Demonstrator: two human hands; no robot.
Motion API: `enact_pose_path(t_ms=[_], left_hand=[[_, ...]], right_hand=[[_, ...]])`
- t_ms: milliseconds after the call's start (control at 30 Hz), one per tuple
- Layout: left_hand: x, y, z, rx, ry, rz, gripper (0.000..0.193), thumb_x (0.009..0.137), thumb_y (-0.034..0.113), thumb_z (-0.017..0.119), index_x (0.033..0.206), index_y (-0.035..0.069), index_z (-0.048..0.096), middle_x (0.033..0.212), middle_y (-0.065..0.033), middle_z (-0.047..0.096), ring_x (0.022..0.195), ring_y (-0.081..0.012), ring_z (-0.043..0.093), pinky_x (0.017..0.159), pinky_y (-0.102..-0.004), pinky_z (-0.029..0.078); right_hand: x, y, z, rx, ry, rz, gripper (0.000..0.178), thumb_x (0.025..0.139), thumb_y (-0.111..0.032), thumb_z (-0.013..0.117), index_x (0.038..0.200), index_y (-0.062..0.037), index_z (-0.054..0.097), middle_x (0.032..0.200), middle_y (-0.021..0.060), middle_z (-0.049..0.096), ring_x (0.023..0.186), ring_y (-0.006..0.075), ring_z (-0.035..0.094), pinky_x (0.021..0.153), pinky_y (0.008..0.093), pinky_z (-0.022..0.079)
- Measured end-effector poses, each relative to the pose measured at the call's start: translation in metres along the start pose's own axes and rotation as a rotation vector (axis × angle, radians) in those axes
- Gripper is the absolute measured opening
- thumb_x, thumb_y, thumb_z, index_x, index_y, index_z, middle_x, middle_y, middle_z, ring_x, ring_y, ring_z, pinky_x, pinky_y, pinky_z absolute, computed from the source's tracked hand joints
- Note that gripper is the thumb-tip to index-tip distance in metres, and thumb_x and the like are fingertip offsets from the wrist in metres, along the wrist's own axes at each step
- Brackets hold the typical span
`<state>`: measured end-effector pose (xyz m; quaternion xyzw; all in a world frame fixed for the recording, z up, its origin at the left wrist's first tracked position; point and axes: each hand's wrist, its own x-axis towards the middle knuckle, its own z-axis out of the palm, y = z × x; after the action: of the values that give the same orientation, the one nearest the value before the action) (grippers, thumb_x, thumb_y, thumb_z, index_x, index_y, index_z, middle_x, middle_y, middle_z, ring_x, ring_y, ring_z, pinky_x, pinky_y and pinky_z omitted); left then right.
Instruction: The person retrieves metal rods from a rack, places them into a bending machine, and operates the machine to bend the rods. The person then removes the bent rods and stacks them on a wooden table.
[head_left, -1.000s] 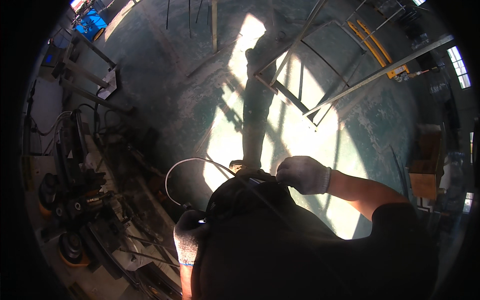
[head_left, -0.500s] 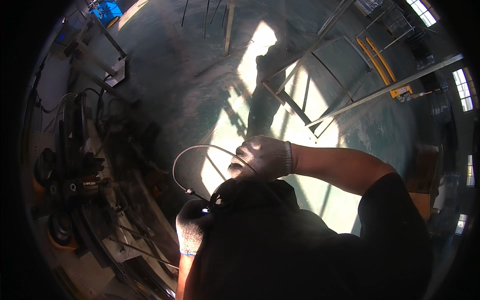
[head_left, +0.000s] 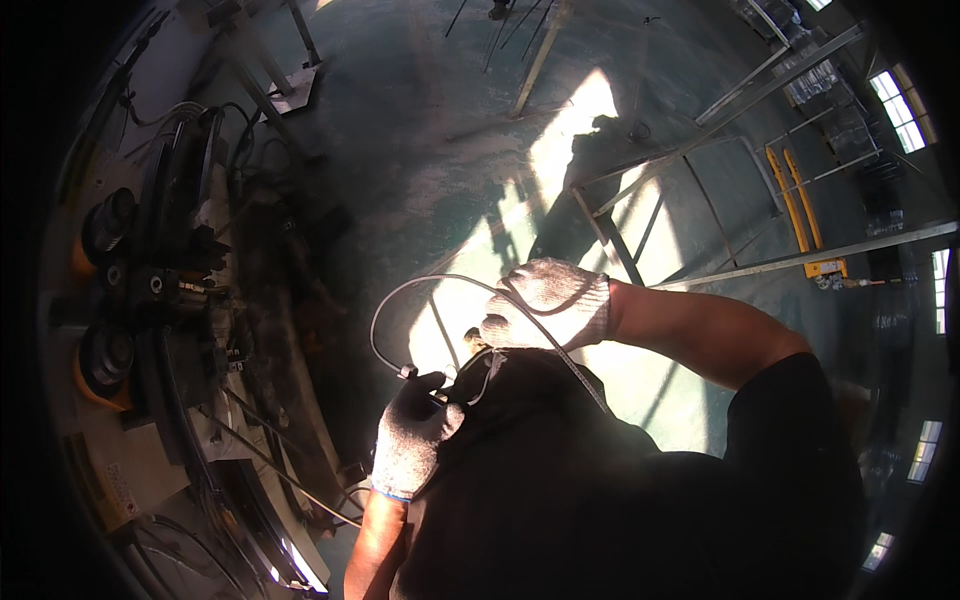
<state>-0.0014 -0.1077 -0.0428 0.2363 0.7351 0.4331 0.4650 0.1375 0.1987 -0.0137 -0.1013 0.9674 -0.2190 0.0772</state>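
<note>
Workshop floor (head_left: pixel 420 170): green-grey concrete, dusty, crossed by a bright patch of sunlight and the shadows of metal framing.

Your left hand (head_left: pixel 412 445): knitted work glove with a blue cuff, low in the frame, close against your dark shirt (head_left: pixel 560 500). Fingers curled around one end of a thin metal cable (head_left: pixel 385 310), just below a small fitting on it; grip closed.

Your right hand (head_left: pixel 550 305): pale knitted glove, lit by the sun, raised above the shirt front. Fingers folded over the other run of the same cable; grip closed, though the fingertips are hidden under the hand.

Cable: rises from the left hand, arcs out to the left and over in a loop, passes through the right hand, then trails diagonally down across your shirt.

Machine (head_left: pixel 150 290): dark, heavy, at your left side, with round black rollers, orange-edged wheels and hoses; in shadow, details hard to make out.

Steel frame (head_left: pixel 640 200): angled bars standing on the floor beyond your right hand, well apart from it.

Yellow rails (head_left: pixel 800 210): far right, beside long grey metal bars.
</note>
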Motion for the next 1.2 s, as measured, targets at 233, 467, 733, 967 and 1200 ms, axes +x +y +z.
enact_pose_path(t_ms=[233, 467, 733, 967, 1200], left_hand=[[0.012, 0.016, 0.033, 0.289, 0.167, 0.000, 0.047, 0.098, 0.035, 0.093, 0.119, -0.004, 0.079, 0.096, -0.0192, 0.085, 0.091, -0.0302, 0.084, 0.088, -0.0424, 0.065], [0.029, 0.011, 0.042, 0.207, 0.230, -0.019, 0.044, 0.100, 0.039, 0.091, 0.097, -0.003, 0.080, 0.085, -0.0179, 0.083, 0.079, -0.0261, 0.078, 0.080, -0.0414, 0.061], [0.037, 0.021, 0.047, 0.148, 0.243, -0.159, 0.050, 0.094, 0.043, 0.094, 0.091, -0.005, 0.080, 0.080, -0.0200, 0.080, 0.076, -0.0238, 0.076, 0.077, -0.0436, 0.060], [0.036, 0.000, 0.045, 0.152, 0.251, -0.133, 0.048, 0.097, 0.041, 0.092, 0.092, -0.005, 0.079, 0.081, -0.0196, 0.080, 0.075, -0.0234, 0.075, 0.075, -0.0438, 0.059], [0.034, -0.029, 0.021, -0.089, 0.043, -0.197, 0.055, 0.108, 0.049, 0.086, 0.112, -0.005, 0.083, 0.093, -0.0142, 0.083, 0.090, -0.0137, 0.073, 0.084, -0.0364, 0.060]], right_hand=[[-0.001, -0.002, 0.017, -0.250, 0.217, -0.211, 0.025, 0.108, -0.028, 0.065, 0.126, -0.0159, 0.078, 0.112, 0.0048, 0.075, 0.102, 0.0263, 0.076, 0.083, 0.0424, 0.064], [-0.007, 0.006, 0.029, -0.236, 0.288, -0.325, 0.019, 0.106, -0.028, 0.068, 0.114, -0.0122, 0.075, 0.108, 0.0036, 0.074, 0.097, 0.0244, 0.075, 0.082, 0.0411, 0.063], [0.008, 0.007, 0.025, -0.204, 0.263, -0.399, 0.021, 0.105, -0.031, 0.067, 0.112, -0.0128, 0.074, 0.111, 0.0063, 0.072, 0.108, 0.0275, 0.072, 0.096, 0.0458, 0.060], [0.026, 0.014, 0.041, -0.146, 0.153, -0.385, 0.026, 0.103, -0.029, 0.067, 0.123, -0.0151, 0.076, 0.117, 0.0065, 0.076, 0.110, 0.0284, 0.074, 0.100, 0.0467, 0.060], [0.069, 0.002, 0.038, -0.177, 0.255, -0.495, 0.020, 0.095, -0.029, 0.074, 0.107, -0.0129, 0.077, 0.097, 0.0073, 0.076, 0.093, 0.0299, 0.077, 0.079, 0.0482, 0.062]])
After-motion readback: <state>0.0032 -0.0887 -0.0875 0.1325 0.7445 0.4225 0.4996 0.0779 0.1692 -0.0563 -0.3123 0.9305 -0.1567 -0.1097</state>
